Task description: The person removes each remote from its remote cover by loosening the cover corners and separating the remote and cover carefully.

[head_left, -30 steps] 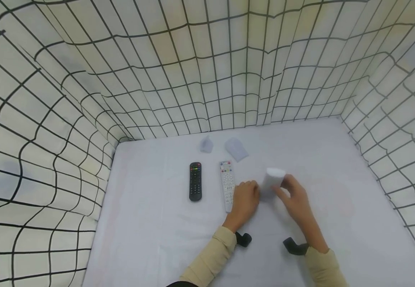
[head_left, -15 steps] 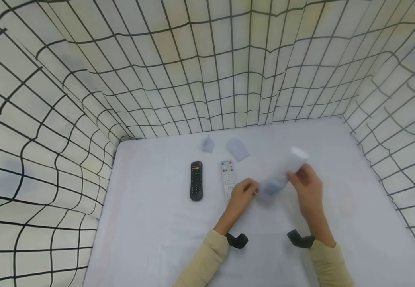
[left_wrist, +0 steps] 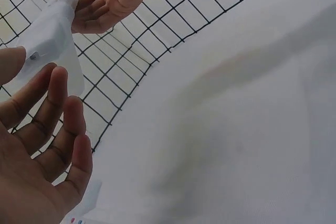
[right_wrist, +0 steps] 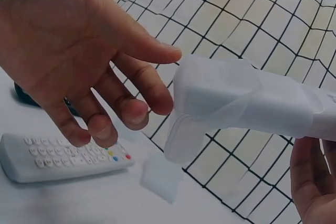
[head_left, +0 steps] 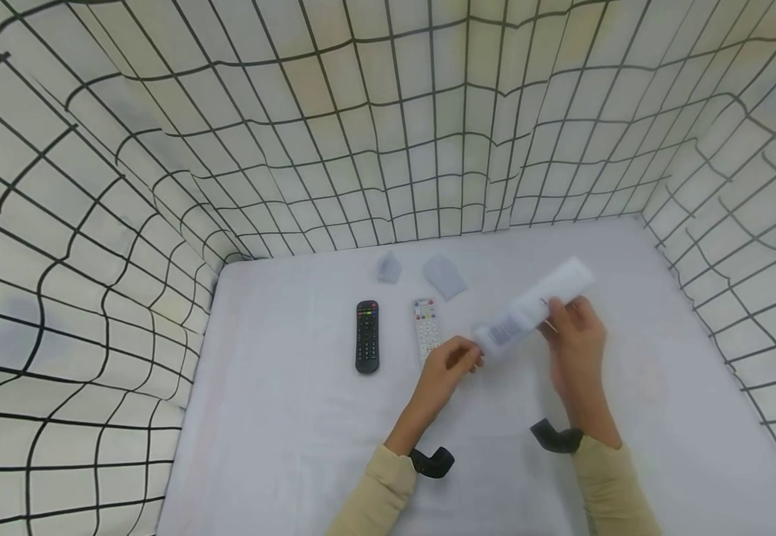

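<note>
A long white object in translucent film (head_left: 525, 309) slants up to the right above the table, with blurred grey print on its lower half. My left hand (head_left: 443, 366) pinches its lower left end between thumb and fingers. Farther up, my right hand (head_left: 579, 342) grips it with the thumb on top and fingers beneath. The right wrist view shows loose film hanging under the left end of the white object (right_wrist: 236, 98). A small dark mark is on the object (left_wrist: 47, 38) in the left wrist view. Its kind is hidden by the wrapping.
Left of my hands lie a white remote control (head_left: 426, 331), partly behind my left hand, and a black remote control (head_left: 366, 336). Two translucent plastic pieces (head_left: 444, 277) (head_left: 389, 268) lie behind them. Grid-patterned walls (head_left: 361, 149) enclose the white table (head_left: 281, 417).
The white object has turned from nearly upright to a long slant, its upper end swinging right and away. My right hand has moved right with it; my left hand has shifted slightly left.
</note>
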A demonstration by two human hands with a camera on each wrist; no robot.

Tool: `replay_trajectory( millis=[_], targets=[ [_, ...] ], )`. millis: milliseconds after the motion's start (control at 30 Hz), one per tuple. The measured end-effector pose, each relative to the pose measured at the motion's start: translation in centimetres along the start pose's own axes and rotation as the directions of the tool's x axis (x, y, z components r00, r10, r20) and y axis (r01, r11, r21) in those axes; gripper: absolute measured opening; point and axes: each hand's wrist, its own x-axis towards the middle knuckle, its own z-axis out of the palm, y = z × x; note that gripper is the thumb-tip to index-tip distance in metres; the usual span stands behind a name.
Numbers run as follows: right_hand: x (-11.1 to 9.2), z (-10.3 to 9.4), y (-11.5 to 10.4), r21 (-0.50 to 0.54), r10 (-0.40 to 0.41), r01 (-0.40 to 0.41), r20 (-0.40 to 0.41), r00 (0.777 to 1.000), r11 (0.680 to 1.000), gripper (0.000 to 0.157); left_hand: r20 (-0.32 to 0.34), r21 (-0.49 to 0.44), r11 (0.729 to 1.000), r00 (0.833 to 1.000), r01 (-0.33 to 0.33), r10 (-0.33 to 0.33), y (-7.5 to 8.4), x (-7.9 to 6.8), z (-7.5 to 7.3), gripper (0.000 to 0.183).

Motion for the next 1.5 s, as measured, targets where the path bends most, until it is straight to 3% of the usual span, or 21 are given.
replay_trajectory(
  millis=[233, 533, 767, 1033, 1167, 1333, 1500],
  targets=[
    [-0.1, 1.0, 0.0, 0.068, 0.040, -0.040, -0.001, 0.999, 0.997, 0.044, -0.045, 0.044, 0.999, 0.999, -0.010, 0.012, 1.0, -0.5, 0.0, 0.023],
    [-0.3, 1.8, 0.5, 0.049, 0.036, -0.036, 0.009, 0.999, 0.998, 0.050, -0.168, 0.149, 0.988, 0.984, -0.036, 0.061, 2.0, -0.9, 0.1, 0.020],
    [-0.5, 2.5, 0.8, 0.081, 0.048, -0.048, 0.005, 0.999, 0.996, 0.050, -0.183, 0.149, 0.988, 0.981, -0.029, 0.057, 2.3, -1.1, 0.1, 0.020],
    [-0.9, 3.4, 0.6, -0.016, 0.056, -0.056, -0.014, 0.998, 0.998, 0.058, -0.142, 0.104, 0.990, 0.983, -0.099, 0.114, 2.5, -1.0, 0.0, 0.017],
    [-0.8, 3.6, 0.5, -0.021, 0.043, -0.044, -0.036, 0.998, 0.999, 0.055, -0.161, 0.092, 0.990, 0.979, -0.108, 0.121, 2.6, -1.0, 0.3, 0.016],
    [-0.7, 3.7, 0.4, -0.033, 0.030, -0.031, -0.045, 0.999, 0.999, 0.057, -0.212, 0.108, 0.985, 0.965, -0.131, 0.152, 2.6, -1.3, 0.9, 0.018],
    [-0.7, 3.8, 0.1, -0.049, 0.038, -0.040, -0.031, 0.999, 0.998, 0.062, -0.254, 0.134, 0.965, 0.933, -0.226, 0.254, 2.6, -1.8, 1.4, 0.024]
  ],
)
